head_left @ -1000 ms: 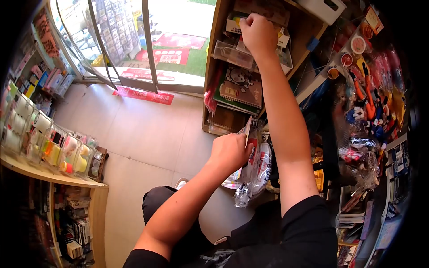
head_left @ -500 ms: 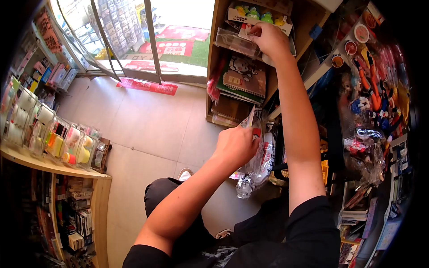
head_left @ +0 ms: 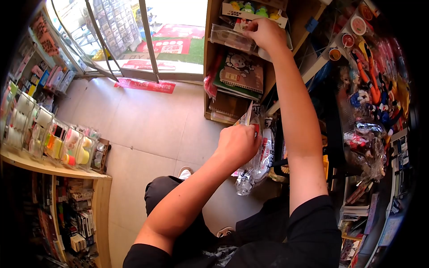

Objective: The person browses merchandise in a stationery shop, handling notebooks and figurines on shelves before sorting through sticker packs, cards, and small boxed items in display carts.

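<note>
My left hand (head_left: 238,144) is closed around the top of some clear plastic packages (head_left: 264,154) with printed parts. A thin, pointed card-like edge (head_left: 248,114) sticks up above its knuckles. Up at the wooden shelf, my right hand (head_left: 267,36) has its thumb and fingers pinched together over a clear plastic bin (head_left: 229,38). A small red-and-white item (head_left: 241,23) shows beside those fingertips; whether they grip it cannot be made out. Just behind the hand is a white box (head_left: 278,18) with green and yellow toys (head_left: 248,7).
Spiral notebooks (head_left: 243,77) are stacked below the bin. Packaged goods (head_left: 368,129) hang on the right. A wooden counter (head_left: 58,166) with rolls of tape stands left. Beyond the tiled floor (head_left: 147,120) is a glass door (head_left: 149,40) with a red strip before it.
The view has shifted slightly, so the shelf sits a little further left and higher. My right fingertips have moved slightly over the bin; my left hand keeps its hold on the packages.
</note>
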